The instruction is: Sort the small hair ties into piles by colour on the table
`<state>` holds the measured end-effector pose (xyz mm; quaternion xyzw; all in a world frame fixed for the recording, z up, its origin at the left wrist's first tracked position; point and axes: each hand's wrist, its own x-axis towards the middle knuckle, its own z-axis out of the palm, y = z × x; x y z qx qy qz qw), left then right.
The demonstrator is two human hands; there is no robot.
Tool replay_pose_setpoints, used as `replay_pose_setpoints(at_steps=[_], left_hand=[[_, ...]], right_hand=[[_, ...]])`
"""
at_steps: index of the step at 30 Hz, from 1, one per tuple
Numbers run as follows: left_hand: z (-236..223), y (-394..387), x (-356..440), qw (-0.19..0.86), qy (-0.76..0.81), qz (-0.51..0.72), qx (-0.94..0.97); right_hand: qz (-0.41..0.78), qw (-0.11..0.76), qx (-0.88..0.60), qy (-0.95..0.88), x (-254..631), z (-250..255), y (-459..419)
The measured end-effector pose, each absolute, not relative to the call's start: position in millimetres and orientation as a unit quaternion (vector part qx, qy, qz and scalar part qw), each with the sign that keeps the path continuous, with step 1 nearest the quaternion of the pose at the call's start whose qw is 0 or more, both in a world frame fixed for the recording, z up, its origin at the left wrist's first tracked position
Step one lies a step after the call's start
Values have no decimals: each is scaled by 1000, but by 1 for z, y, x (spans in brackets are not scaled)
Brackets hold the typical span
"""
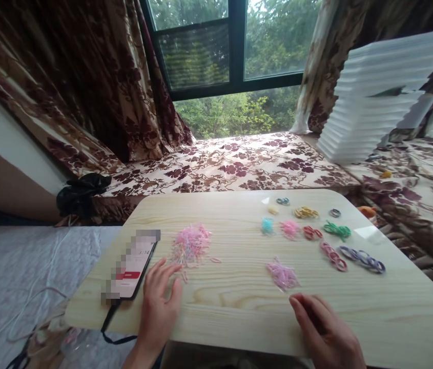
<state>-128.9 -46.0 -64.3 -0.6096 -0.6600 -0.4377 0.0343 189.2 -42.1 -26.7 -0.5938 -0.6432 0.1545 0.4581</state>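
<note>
Nearest me, at the lower right, is the right hand (327, 330), its fingers curled in; I cannot tell whether they pinch anything. The left hand (160, 298), at lower left of centre, is loosely spread, grasping nothing that I can see, its fingers just beside the pile of mixed bands (193, 243) left of centre on the table (235, 220). I judge the step in hand to be sorting by colour: a lilac pile (282, 275) lies near the right fingers, a teal cluster (267, 226) and pink cluster (289, 229) above it. The next move seems to call for teasing one band free without dragging its neighbours.
</note>
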Motion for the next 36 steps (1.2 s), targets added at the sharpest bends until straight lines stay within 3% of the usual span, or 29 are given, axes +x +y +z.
replay_pose_setpoints(at_steps=[16, 24, 36], left_hand=[[-69, -63, -149, 22, -663, -355, -658], [-45, -61, -140, -1, -700, -376, -607], [-36, -46, -121, 5, -717, -409, -565]], right_hand=[[176, 411, -597, -666, 207, -18, 2], [124, 331, -579, -735, 226, -25, 14], [101, 301, -550, -773, 238, -21, 20]])
